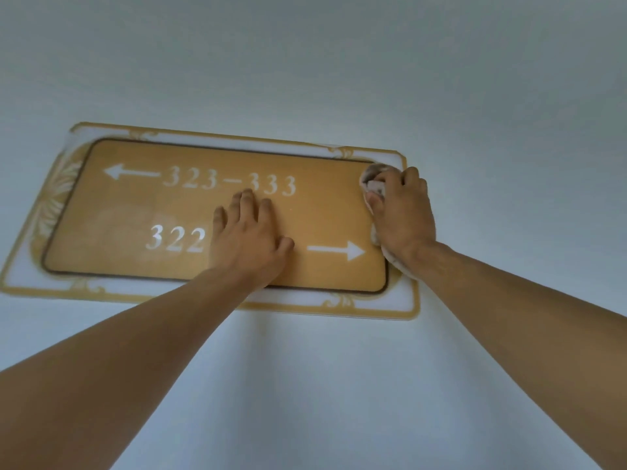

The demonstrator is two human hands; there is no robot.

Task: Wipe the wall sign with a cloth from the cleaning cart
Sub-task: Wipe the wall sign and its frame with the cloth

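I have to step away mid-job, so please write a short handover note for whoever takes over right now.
Left hand: flat and open on the middle of the wall sign, holding nothing.
Right hand: closed on the cloth, pressing it on the sign's right edge near the top corner.
Done: cloth fetched, wiping under way; how much is already wiped cannot be told.
Left: wipe the rest of the panel and the pale border.
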